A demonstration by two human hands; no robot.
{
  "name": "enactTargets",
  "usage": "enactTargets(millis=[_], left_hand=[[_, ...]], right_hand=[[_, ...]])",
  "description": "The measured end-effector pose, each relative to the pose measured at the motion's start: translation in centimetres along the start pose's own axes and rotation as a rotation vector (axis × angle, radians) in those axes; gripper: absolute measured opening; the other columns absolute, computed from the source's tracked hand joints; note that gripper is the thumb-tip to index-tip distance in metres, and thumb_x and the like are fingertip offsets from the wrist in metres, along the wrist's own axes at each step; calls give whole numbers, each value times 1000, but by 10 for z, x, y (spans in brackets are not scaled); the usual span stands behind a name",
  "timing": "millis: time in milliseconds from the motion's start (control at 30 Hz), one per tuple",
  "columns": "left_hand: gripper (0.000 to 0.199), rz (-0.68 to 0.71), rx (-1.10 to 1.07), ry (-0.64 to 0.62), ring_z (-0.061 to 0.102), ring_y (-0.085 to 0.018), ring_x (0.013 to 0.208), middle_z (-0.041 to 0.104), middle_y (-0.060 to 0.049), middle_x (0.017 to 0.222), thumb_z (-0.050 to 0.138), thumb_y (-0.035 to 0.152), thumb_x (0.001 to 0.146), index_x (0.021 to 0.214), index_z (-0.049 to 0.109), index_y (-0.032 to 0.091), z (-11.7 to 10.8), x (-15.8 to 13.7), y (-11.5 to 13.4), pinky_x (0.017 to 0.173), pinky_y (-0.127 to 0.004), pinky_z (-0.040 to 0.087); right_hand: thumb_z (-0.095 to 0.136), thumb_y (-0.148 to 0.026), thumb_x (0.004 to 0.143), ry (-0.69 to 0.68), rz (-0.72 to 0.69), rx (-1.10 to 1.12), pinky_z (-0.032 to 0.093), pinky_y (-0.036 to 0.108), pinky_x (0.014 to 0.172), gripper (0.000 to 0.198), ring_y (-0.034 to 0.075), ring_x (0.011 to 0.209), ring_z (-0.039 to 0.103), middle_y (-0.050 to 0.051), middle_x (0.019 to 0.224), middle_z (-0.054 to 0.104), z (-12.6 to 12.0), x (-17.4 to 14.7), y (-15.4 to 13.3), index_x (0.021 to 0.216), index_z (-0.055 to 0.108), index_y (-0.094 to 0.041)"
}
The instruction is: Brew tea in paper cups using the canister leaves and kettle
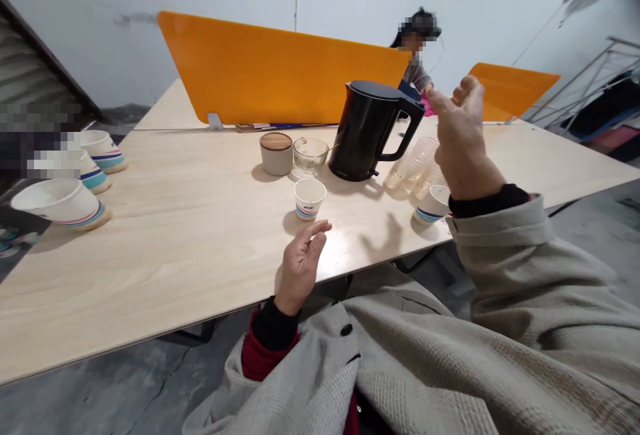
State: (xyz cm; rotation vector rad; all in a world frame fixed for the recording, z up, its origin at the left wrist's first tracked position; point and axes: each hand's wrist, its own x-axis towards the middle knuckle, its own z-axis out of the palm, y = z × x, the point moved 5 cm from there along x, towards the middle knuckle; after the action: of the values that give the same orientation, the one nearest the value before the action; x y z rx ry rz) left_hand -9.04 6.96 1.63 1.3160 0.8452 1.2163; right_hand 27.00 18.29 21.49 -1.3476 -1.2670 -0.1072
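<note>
My left hand (301, 263) is near the front edge of the table, fingers extended and thumb apart, with nothing in it. Just beyond its fingertips a white paper cup (310, 199) with coloured stripes stands upright. Raised above the table at the right is my right hand (464, 134), thumb and fingers apart; I see nothing held. Below it, partly hidden by my sleeve, is another striped paper cup (431, 206). A black electric kettle (365, 132) stands between the hands, lid closed and handle to the right. Clear ribbed containers (411, 167) are beside the kettle.
A lidded grey canister (277, 155) and a ribbed glass bowl (310, 155) stand left of the kettle. Three paper cups (63, 202) line the table's left side. Orange dividers (280, 75) cross the table behind. Another person (417, 55) is beyond them.
</note>
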Motion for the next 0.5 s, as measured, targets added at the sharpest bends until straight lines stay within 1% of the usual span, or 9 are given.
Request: enactTargets(millis=[33,67,100,167,233,267,333,433,500], left_hand=[[55,0,-2,-2,69,-30,130,78,-14,135,63,66,103,128,77,20,0,0,-1,114,-45,53],[54,1,-5,-3,69,-30,130,77,-14,136,63,65,103,128,77,20,-1,0,-2,114,-44,53],[53,2,-7,-5,69,-29,130,77,-14,136,63,64,104,129,77,20,-1,0,-2,114,-44,53],[50,2,-7,-11,69,-28,130,77,-13,137,63,62,105,130,77,21,-2,-1,-4,113,-42,53],[49,-2,-1,-16,69,-28,129,77,-12,138,63,61,105,131,77,22,-3,-1,-5,111,-41,54],[49,-3,4,-17,70,-28,129,77,-12,138,63,61,105,132,77,22,-3,-1,-6,110,-40,54],[49,-4,14,-17,70,-28,129,76,-12,139,63,61,105,133,76,22,-4,0,-7,109,-40,55],[49,0,25,-15,70,-28,129,76,-12,140,63,60,105,134,76,22,-5,0,-9,108,-39,55],[49,1,27,-12,70,-27,130,76,-12,140,63,59,105,134,76,22,-6,0,-10,107,-39,56]], right_hand=[[70,-21,94,9,24,4,47,49,117,61,26,140,59,21,150,58,-12,-6,-13,149,44,-15],[72,-18,92,-25,40,-14,50,45,110,57,23,127,66,17,138,66,-22,-12,-27,144,51,-15],[73,-19,92,-66,72,-64,53,43,102,46,21,112,69,12,123,72,-31,-19,-37,136,60,-15],[77,-24,93,-202,149,-245,52,40,86,22,18,87,66,5,94,72,-44,-33,-48,112,75,-15],[80,-24,91,-362,196,-418,47,38,78,9,16,78,60,4,82,70,-49,-42,-42,92,79,-15],[82,-22,89,-430,201,-491,47,38,77,6,16,77,60,4,82,71,-48,-45,-34,88,80,-16],[86,-24,86,-516,166,-626,48,39,79,8,19,80,62,5,88,75,-45,-48,-13,86,80,-20],[91,-45,84,-559,20,-826,52,44,86,27,28,97,65,12,103,76,-33,-48,16,97,83,-23],[89,-57,85,-595,-54,-914,51,47,91,40,35,112,62,16,116,75,-23,-50,28,104,84,-22]])
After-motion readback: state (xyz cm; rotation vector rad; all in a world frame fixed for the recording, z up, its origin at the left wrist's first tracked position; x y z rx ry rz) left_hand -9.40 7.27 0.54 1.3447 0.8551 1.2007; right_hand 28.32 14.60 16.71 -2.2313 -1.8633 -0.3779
